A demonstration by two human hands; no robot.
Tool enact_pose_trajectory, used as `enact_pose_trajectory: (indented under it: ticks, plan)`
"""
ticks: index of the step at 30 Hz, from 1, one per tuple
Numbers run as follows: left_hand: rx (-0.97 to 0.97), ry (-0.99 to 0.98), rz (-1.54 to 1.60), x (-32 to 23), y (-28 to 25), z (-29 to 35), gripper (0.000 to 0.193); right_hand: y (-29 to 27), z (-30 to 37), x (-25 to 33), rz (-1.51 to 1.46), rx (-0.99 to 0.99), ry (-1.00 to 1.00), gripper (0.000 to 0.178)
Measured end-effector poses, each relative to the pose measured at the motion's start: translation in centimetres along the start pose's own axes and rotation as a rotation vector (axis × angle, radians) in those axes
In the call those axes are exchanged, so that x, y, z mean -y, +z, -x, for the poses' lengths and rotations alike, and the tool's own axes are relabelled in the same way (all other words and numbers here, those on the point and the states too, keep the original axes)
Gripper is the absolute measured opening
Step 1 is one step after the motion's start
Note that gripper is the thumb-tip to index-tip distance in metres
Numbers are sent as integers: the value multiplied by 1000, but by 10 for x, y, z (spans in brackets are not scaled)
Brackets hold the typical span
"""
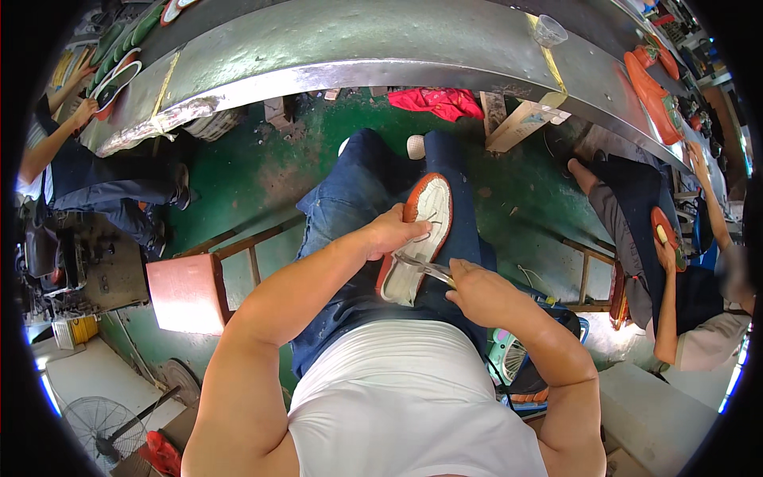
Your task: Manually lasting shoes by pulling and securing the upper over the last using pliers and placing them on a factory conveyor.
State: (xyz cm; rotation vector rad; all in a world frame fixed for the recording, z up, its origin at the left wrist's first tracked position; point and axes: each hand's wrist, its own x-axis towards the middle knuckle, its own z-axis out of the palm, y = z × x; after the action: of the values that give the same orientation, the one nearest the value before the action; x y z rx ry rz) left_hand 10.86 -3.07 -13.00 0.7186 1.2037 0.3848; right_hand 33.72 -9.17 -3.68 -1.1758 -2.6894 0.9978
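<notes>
An orange-red shoe [434, 204] rests on my lap with its whitish underside facing up. Its toe end points away from me. My left hand [389, 232] is closed around the shoe's left side, thumb lying over the underside. In my right hand [483, 292] are metal pincers [433, 270], gripped by the handles. The jaws touch the whitish underside near the middle of the shoe; whether they pinch anything is too small to tell. A dark line or thread shows on the underside near my left thumb.
A long metal bench [358, 36] curves across the far side, with a clear plastic cup [548, 32] on it. Co-workers sit left and right, holding shoes. A pink stool [187, 294] is left; a mint-green fan [506, 354] stands close on my right.
</notes>
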Motion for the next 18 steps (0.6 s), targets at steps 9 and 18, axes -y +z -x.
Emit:
enact_pose_trajectory:
  ticks: [9, 18]
  plan:
    - [1, -31, -52, -6, 0, 5, 70, -13, -1, 1, -34, 322, 261, 38]
    - [-31, -39, -179, -15, 1, 9, 70, -26, -26, 4, 19, 444, 205, 26]
